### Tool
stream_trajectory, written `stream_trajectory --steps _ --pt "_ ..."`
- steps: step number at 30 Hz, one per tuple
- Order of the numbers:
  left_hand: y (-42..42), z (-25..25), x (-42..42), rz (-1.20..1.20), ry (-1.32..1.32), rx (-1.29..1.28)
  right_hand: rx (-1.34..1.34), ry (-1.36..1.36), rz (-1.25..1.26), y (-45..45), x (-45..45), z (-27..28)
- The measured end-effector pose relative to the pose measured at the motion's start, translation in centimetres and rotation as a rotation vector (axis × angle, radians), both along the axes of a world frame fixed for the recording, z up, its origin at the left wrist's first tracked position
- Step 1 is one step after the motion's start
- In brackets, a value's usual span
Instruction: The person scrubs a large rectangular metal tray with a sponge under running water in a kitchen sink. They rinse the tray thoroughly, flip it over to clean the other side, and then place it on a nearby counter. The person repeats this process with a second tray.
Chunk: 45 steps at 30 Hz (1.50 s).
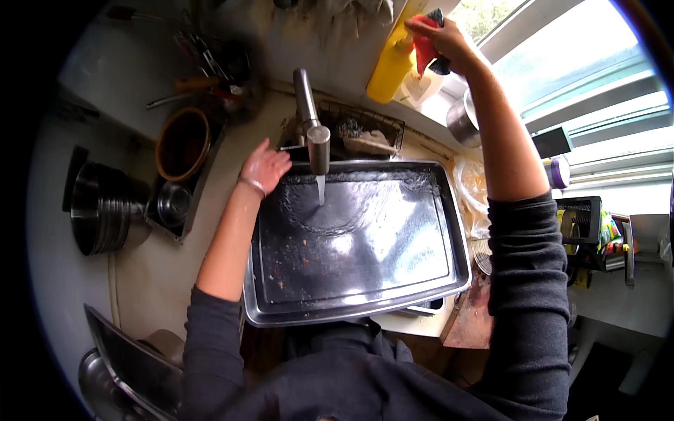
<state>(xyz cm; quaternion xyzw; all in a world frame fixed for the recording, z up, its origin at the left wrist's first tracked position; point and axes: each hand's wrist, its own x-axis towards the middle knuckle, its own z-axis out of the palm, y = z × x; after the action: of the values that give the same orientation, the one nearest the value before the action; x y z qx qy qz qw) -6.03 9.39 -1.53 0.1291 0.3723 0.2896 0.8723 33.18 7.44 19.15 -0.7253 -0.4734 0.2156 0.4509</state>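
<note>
A large rectangular metal tray (368,252) lies before me under the running faucet (318,150). Water from the spout spreads across its far part, and small food bits are scattered on its left side. At the tray's far left corner is my left hand (267,167), wet, fingers apart, holding nothing; whether it touches the rim I cannot tell. My right hand (455,46) is raised at the far right by the window, gripping a red and dark item (424,50), perhaps a cloth. Directly beside it stands a yellow bottle (388,73), its top partly hidden.
Behind the faucet sits a wire basket (363,123) with scrubbers. On the left are a brown pot (183,143) and stacked metal bowls (102,210). A metal pot (463,122), a plastic bag (470,192) and a reddish board (468,316) are to the right.
</note>
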Motion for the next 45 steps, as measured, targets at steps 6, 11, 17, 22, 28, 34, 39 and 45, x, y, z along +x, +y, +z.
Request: stream_trajectory --steps 6,11,17,22,28,34,39,45 --pt "3.2 -2.0 2.6 0.163 -0.256 -0.153 -0.053 0.238 0.103 0.1 0.1 -3.1" --pt "4.8 1.1 2.8 0.202 -0.143 -0.157 -0.234 0.332 0.035 -1.2 -4.7 -1.6" --pt "0.4 4.1 -1.0 -0.042 0.343 0.416 -0.299 0.297 0.087 -1.5 -1.8 -2.9" --pt "-7.6 -0.2 -13.9 -0.073 1.029 0.78 0.248 0.229 -0.277 -9.2 -7.1 -4.9" --pt "-17.1 -2.8 -17.8 -0.105 0.905 0.724 -0.299 -0.045 0.338 -19.7 -22.6 -23.0" --pt "-20.0 -2.7 -16.4 -0.078 0.87 0.665 -0.086 -0.212 0.407 -12.2 -37.7 -27.7" --pt "-21.4 -3.9 -17.4 -0.084 0.92 0.736 -0.093 -0.397 0.425 -10.2 -30.7 -28.7" --pt "-21.6 -3.8 -17.1 -0.048 0.905 0.789 0.07 -0.482 0.019 -16.1 -17.4 -30.8"
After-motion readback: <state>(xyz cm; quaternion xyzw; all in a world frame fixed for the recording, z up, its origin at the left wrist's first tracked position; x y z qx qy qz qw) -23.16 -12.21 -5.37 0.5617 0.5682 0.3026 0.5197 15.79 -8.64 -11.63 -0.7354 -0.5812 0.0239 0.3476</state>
